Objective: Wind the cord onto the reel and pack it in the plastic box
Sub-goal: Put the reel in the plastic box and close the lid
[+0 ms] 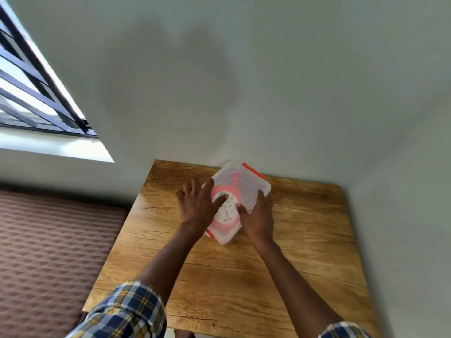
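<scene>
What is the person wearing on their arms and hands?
Both arms wear checked sleeves in blue, white and yellow, pushed up so the forearms are bare: the left sleeve shows clearly, the right sleeve only peeks in at the bottom edge. The left hand and right hand are bare, with no gloves, rings or watch visible.

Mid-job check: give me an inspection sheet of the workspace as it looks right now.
Surface: wooden table against the wall, bare except for the box.
Job's things: clear plastic box with red clips at the far side of the table; pink-and-white reel seen inside it. Whether a lid is on cannot be told.
Clutter: nothing seen.
Hands: left hand spread open, fingers on the box top; right hand against the box's right side, grip unclear.
Cables: no loose cord seen; wound cord not distinguishable.
Surroundings: grey wall, barred window at left, brown patterned mattress beside the table.
</scene>
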